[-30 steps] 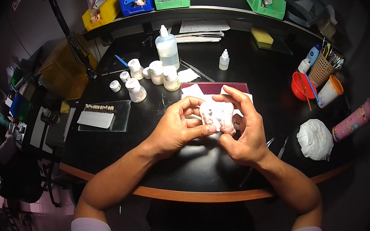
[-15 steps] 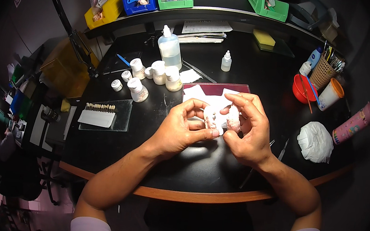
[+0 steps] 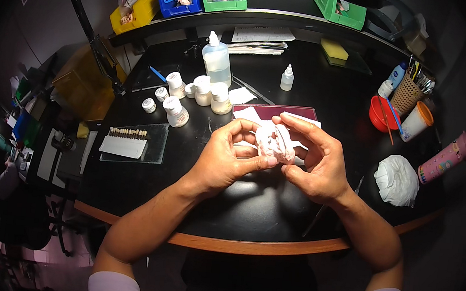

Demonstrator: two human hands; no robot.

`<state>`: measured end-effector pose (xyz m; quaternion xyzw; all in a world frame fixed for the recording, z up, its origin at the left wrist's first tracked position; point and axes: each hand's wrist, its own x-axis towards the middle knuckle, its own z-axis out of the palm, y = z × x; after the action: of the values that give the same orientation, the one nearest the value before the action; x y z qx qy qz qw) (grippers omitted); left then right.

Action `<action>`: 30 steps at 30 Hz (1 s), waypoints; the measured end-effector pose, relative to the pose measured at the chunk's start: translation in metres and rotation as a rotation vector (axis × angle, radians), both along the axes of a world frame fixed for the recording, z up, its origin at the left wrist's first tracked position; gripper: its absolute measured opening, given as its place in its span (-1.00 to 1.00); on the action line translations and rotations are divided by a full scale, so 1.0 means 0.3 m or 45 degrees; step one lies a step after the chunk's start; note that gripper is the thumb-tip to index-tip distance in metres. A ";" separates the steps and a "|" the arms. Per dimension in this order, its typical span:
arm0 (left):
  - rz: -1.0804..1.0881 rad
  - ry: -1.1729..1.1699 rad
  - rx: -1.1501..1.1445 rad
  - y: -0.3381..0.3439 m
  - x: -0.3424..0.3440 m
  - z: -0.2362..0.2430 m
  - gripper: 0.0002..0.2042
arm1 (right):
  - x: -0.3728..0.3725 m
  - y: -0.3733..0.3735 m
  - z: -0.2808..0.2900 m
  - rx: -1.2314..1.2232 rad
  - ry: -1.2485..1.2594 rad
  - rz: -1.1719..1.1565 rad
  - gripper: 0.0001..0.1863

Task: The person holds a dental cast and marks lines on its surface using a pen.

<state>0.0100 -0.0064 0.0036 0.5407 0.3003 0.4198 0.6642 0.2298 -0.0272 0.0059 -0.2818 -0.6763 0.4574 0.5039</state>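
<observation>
My left hand (image 3: 221, 158) grips a pale plaster dental cast (image 3: 267, 140) between thumb and fingers, above the middle of the desk. A second dental cast (image 3: 285, 150) rests against it, held by my right hand (image 3: 322, 165) with its thumb low and its fingers over the top. The two casts touch, and bright light washes out their detail. Below and behind them lie white paper (image 3: 247, 113) and a dark red plate (image 3: 299, 111).
Several small white jars (image 3: 175, 112) and a large dropper bottle (image 3: 216, 64) stand at the left. A shade guide (image 3: 124, 144) lies on a glass plate. On the right are a red bowl (image 3: 381, 115), a wicker brush holder (image 3: 407, 94), crumpled white tissue (image 3: 397, 181) and a pink cylinder (image 3: 444, 159).
The two casts were apart, one in each hand, and now meet. My right hand has turned, and its upper fingers have moved left over the casts.
</observation>
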 end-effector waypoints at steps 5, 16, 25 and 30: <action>0.007 -0.018 0.026 0.001 0.005 -0.002 -0.45 | -0.015 0.004 -0.009 0.001 0.039 -0.002 -0.24; 0.002 -0.017 0.118 -0.003 -0.004 0.004 -0.54 | -0.022 -0.012 0.001 -0.019 0.034 0.026 -0.23; 0.059 -0.110 0.171 -0.005 0.008 -0.014 -0.55 | -0.013 -0.003 0.003 -0.033 0.066 0.077 -0.21; 0.118 -0.086 0.247 -0.005 0.014 -0.016 -0.51 | -0.023 -0.014 -0.007 0.055 0.031 -0.041 -0.23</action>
<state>0.0143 -0.0080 -0.0011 0.5737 0.2603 0.4951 0.5984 0.2228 -0.0312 0.0037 -0.2759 -0.6753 0.4379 0.5254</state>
